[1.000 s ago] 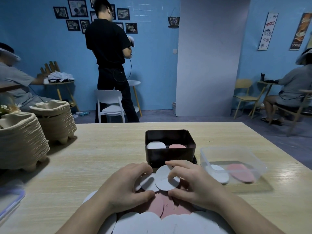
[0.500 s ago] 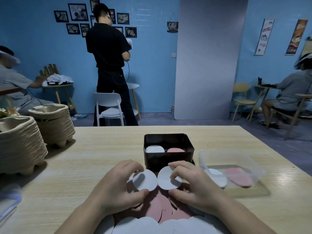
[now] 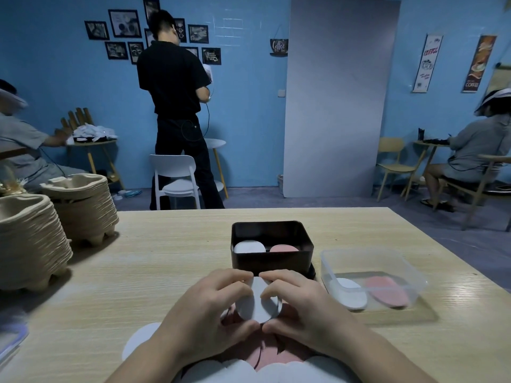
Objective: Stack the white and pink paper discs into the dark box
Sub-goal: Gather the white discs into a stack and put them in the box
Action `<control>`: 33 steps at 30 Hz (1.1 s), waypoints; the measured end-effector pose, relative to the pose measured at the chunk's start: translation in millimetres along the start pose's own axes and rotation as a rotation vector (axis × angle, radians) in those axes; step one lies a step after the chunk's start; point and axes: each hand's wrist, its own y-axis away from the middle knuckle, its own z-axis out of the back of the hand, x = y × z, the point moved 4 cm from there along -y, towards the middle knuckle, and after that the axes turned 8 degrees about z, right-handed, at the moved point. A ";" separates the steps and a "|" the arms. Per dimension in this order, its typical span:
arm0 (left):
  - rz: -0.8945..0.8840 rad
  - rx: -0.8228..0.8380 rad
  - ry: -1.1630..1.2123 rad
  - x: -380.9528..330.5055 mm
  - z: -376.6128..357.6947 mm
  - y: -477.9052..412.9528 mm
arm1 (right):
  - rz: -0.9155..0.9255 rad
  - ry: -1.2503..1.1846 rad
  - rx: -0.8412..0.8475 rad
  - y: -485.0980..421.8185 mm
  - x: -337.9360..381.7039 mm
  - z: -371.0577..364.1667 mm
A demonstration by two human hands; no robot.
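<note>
The dark box (image 3: 272, 261) stands on the wooden table just beyond my hands, holding a white disc pile (image 3: 249, 247) on its left and a pink disc pile (image 3: 284, 248) on its right. My left hand (image 3: 210, 313) and my right hand (image 3: 301, 308) meet over the loose pile, both pinching overlapping white discs (image 3: 258, 304) between fingers and thumbs. Under and in front of my hands lie loose pink discs (image 3: 265, 352) and white discs (image 3: 249, 370).
A clear plastic tub (image 3: 373, 277) at the right holds a white and a pink disc. Stacks of pulp trays (image 3: 30, 239) fill the table's left side. A blue-lidded container (image 3: 11, 338) sits at the left edge. People sit and stand in the room behind.
The two white discs, held side by side half a second ago, have been brought together and now overlap between both hands.
</note>
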 end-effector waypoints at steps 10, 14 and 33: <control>0.037 -0.035 0.070 7.6 1.8 2.6 | -0.003 -0.039 -0.086 1.9 0.8 6.9; 0.014 -0.065 0.093 6.8 0.5 2.6 | -0.007 -0.049 -0.091 1.5 1.1 7.0; 0.066 0.053 0.013 9.2 16.4 4.7 | -0.032 0.010 -0.013 2.9 1.4 3.4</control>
